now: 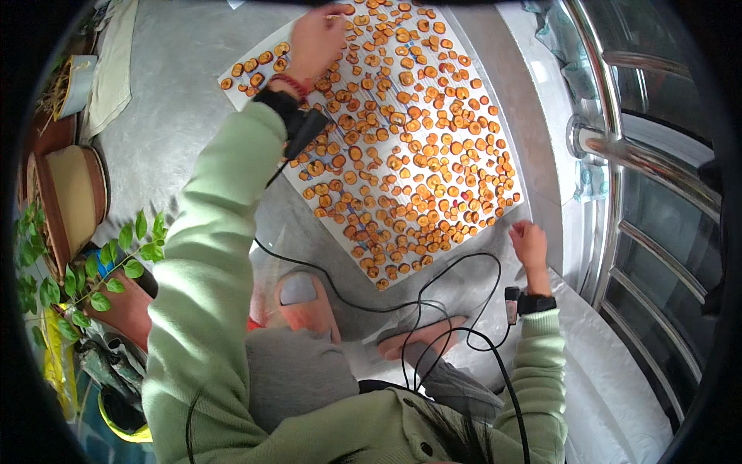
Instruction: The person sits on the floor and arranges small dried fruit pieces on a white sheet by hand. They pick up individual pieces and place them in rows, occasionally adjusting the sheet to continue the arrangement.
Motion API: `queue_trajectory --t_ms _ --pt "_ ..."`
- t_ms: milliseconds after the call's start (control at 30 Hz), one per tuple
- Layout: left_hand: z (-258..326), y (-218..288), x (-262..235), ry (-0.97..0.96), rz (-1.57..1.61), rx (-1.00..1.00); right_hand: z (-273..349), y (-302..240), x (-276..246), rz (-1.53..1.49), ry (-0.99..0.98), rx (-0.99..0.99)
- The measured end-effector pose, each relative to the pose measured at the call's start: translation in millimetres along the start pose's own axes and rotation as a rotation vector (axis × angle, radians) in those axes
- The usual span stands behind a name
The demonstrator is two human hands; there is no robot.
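Note:
Many small round orange slices (pixel 437 189) with dark rims lie spread over a pale sheet (pixel 363 274) on the floor. They look like slices of a dried root or fruit; the kind is unclear. My left hand (pixel 315 42) reaches over the sheet's far left part, its bent fingertips down among the slices at the far edge. Whatever those fingers hold is hidden. Just off the sheet's near right corner is my right hand (pixel 530 246), fingers curled in and apart from the slices. Nothing shows in it. Both wrists wear black bands with small devices.
Black cables (pixel 421 305) loop between my body and the sheet, above my slippers (pixel 309 305). A metal railing (pixel 657 170) runs along the right. Potted plants, a leafy branch (pixel 116 263) and a tan pot (pixel 77 197) line the left. Grey floor (pixel 174 108) borders the sheet.

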State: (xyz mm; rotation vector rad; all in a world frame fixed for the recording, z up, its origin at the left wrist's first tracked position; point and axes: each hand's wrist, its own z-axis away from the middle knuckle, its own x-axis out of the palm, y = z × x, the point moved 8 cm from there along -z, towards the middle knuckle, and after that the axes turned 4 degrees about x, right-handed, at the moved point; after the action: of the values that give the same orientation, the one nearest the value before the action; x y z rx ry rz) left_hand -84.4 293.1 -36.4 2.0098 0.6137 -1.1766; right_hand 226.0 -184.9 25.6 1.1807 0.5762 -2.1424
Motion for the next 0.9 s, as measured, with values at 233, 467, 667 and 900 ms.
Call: queue_trajectory --t_ms 233,467,667,900 --pt "31 -85 -89 0.000 0.166 -0.293 -100 -196 -69 -0.124 0.060 -0.470" --pt "54 -17 -103 -0.092 -0.155 -0.054 -226 -286 -83 -0.196 0.290 -0.472" --pt "54 34 -89 -0.186 0.041 0.037 -259 -299 -68 -0.090 0.336 -0.445" --pt "46 49 -92 -0.079 0.215 0.092 -258 -293 -74 -0.393 0.291 -0.404"
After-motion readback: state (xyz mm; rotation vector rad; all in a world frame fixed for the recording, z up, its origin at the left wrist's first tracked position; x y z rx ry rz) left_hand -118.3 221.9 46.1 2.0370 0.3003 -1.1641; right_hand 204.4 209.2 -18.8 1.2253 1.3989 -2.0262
